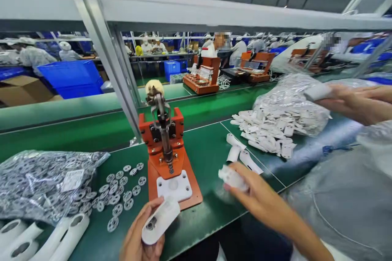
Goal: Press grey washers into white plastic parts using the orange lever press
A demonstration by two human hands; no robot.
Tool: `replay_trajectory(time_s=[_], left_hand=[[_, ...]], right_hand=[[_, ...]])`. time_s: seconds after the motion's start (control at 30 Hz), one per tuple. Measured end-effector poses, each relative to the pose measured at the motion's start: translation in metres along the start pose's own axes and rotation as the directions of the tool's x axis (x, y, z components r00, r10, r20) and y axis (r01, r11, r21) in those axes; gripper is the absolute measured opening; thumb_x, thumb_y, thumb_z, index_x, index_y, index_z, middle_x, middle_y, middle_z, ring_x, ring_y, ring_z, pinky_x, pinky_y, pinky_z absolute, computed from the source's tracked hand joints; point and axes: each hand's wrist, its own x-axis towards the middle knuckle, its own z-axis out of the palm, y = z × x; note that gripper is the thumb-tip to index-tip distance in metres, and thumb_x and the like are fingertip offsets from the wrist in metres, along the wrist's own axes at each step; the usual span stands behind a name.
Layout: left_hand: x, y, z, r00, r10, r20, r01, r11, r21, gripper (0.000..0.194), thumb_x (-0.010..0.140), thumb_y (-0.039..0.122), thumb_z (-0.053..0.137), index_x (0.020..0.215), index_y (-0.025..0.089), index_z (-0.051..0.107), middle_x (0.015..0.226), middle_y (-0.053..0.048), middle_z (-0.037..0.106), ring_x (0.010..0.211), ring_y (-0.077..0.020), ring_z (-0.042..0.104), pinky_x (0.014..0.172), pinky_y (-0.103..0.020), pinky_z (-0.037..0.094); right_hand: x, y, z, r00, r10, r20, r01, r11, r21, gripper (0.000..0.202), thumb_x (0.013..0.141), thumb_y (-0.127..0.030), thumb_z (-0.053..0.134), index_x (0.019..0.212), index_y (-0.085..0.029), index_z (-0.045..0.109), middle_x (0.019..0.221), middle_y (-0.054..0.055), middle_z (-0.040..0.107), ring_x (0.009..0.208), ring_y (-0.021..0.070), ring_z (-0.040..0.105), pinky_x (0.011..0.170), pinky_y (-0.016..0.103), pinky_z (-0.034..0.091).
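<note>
In my left hand (pixel 137 230) is a long white plastic shell (pixel 167 215) with a rounded end and a small metal-looking fitting inside. It is held just in front of the orange toggle press (pixel 188 183), near the white block (pixel 161 187) on its base. My right hand (pixel 255 193) pinches a smaller white plastic piece (pixel 233 178) above the green work surface, right of the press. Beyond that hand lie a few loose curved white pieces (pixel 233 154). Left of the press, several grey slotted discs (pixel 117 210) are scattered on the surface.
A clear bag of grey discs (pixel 33 183) and several white tubular shells (pixel 69 236) occupy the left side. White parts (pixel 269 130) spill from a plastic bag (pixel 284 94) at right. There, a co-worker's hand (pixel 352 100) holds a white piece. A metal post (pixel 104 49) rises behind the press.
</note>
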Motion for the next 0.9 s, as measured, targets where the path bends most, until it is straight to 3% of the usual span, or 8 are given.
replay_trajectory(time_s=[0.1,0.2,0.33,0.4,0.53,0.77,0.9], left_hand=[[-0.008,-0.004,0.003,0.999,-0.029,0.043,0.025,0.997,0.077,0.066,0.077,0.072,0.071,0.111,0.015,0.065,0.042,0.005,0.050,0.033,-0.0040,0.032,0.035,-0.013,0.022],[-0.013,-0.012,0.000,0.990,-0.040,0.133,0.005,0.968,0.252,0.078,0.069,0.074,0.077,0.118,0.016,0.061,0.043,0.006,0.052,0.033,-0.0050,0.035,0.035,-0.014,0.024],[-0.020,-0.017,0.000,0.990,0.002,0.139,-0.061,0.906,0.419,0.071,0.072,0.072,0.075,0.116,0.017,0.062,0.043,0.006,0.053,0.033,-0.0071,0.039,0.035,-0.015,0.027],[-0.026,-0.015,0.005,0.993,0.025,0.116,-0.075,0.889,0.451,0.065,0.075,0.071,0.073,0.109,0.016,0.065,0.045,0.005,0.053,0.035,-0.0078,0.042,0.036,-0.016,0.029],[-0.032,-0.009,0.011,0.995,0.050,0.092,-0.090,0.858,0.506,0.058,0.076,0.067,0.073,0.103,0.016,0.069,0.049,0.004,0.056,0.036,-0.0092,0.047,0.040,-0.019,0.034],[-0.028,-0.008,0.002,0.981,-0.034,0.190,-0.077,0.831,0.550,0.057,0.082,0.066,0.068,0.109,0.016,0.069,0.055,0.000,0.063,0.038,-0.0104,0.053,0.041,-0.018,0.036],[-0.026,-0.011,-0.001,0.974,-0.073,0.213,-0.047,0.857,0.512,0.055,0.083,0.063,0.069,0.111,0.016,0.069,0.053,0.001,0.061,0.037,-0.0106,0.051,0.038,-0.018,0.036]], right_hand=[[-0.043,-0.028,0.022,0.972,0.048,0.231,-0.088,0.983,0.163,0.019,0.098,-0.044,0.057,0.103,-0.026,0.060,0.096,0.002,0.066,0.085,0.0182,0.061,0.076,0.027,0.047],[-0.051,-0.045,0.032,0.926,0.013,0.376,-0.116,0.961,0.251,0.028,0.098,-0.048,0.056,0.119,-0.030,0.060,0.101,0.000,0.067,0.086,0.0173,0.060,0.076,0.026,0.045],[-0.042,-0.051,0.031,0.910,-0.012,0.413,-0.107,0.958,0.265,0.035,0.106,-0.051,0.035,0.120,-0.029,0.058,0.093,-0.001,0.067,0.083,0.0156,0.059,0.078,0.026,0.043],[-0.040,-0.051,0.031,0.900,-0.031,0.434,-0.082,0.968,0.239,0.034,0.105,-0.052,0.038,0.116,-0.028,0.059,0.088,-0.002,0.065,0.077,0.0147,0.056,0.073,0.025,0.041],[-0.040,-0.050,0.035,0.882,-0.032,0.470,-0.078,0.974,0.212,0.032,0.103,-0.051,0.046,0.124,-0.028,0.056,0.080,-0.004,0.063,0.070,0.0142,0.052,0.068,0.025,0.038],[-0.033,-0.045,0.038,0.825,0.003,0.566,-0.175,0.952,0.250,0.032,0.099,-0.048,0.054,0.123,-0.027,0.063,0.070,-0.005,0.057,0.062,0.0109,0.052,0.060,0.021,0.038],[-0.029,-0.044,0.035,0.790,-0.052,0.611,-0.176,0.935,0.307,0.037,0.098,-0.044,0.058,0.129,-0.025,0.061,0.069,-0.005,0.058,0.060,0.0099,0.053,0.060,0.020,0.040]])
